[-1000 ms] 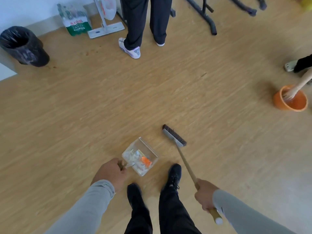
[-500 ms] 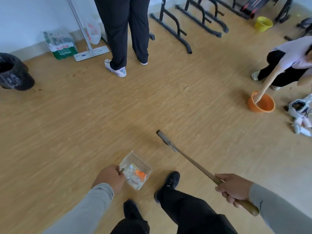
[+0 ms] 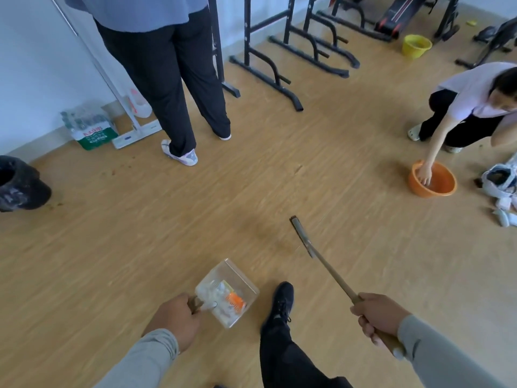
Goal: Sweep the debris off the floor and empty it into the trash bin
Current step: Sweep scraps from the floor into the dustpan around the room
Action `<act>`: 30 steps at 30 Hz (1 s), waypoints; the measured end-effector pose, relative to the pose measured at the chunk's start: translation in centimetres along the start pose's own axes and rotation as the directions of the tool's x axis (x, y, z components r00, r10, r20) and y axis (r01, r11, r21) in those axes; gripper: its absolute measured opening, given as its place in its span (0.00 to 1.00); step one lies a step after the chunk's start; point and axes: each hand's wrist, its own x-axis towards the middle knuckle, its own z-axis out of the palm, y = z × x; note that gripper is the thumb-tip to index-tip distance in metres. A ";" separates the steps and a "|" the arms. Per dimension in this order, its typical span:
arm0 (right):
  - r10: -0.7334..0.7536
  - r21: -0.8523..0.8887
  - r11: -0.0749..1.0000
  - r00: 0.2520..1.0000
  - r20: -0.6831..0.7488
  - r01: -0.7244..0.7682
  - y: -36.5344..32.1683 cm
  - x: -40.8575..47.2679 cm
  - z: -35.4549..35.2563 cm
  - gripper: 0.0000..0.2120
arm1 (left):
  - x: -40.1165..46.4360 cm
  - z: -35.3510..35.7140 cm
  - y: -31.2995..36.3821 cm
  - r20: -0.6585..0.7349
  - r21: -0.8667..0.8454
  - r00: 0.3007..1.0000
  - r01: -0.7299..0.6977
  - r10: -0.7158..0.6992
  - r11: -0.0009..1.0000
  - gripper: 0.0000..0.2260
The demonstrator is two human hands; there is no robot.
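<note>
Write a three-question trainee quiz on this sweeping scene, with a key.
1. True or false: the dustpan already holds debris.
2. Which hand grips the broom? A) left hand B) right hand C) both
3. Fill in: the trash bin stands at the far ____ edge of the view, by the wall.

Key: 1 true, white and orange scraps lie in it. 2 B, the left hand holds the dustpan's handle. 3 left.
</note>
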 end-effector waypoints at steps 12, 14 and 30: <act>0.024 0.131 0.991 1.000 -0.015 -0.022 -11.3 4.2 -7.8 0.08 | 7.7 -6.3 12.3 -0.069 -0.087 0.997 0.027 -0.033 0.996 0.01; 0.028 0.141 0.990 0.999 -0.024 -0.024 -13.0 4.7 -9.5 0.08 | 8.6 -6.9 14.6 -0.083 -0.121 0.996 0.033 -0.043 0.992 0.01; -0.050 0.157 0.985 0.987 -0.156 0.075 -25.4 6.3 -22.1 0.06 | 21.5 -13.0 33.9 -0.149 -0.244 0.989 -0.013 -0.024 0.970 0.04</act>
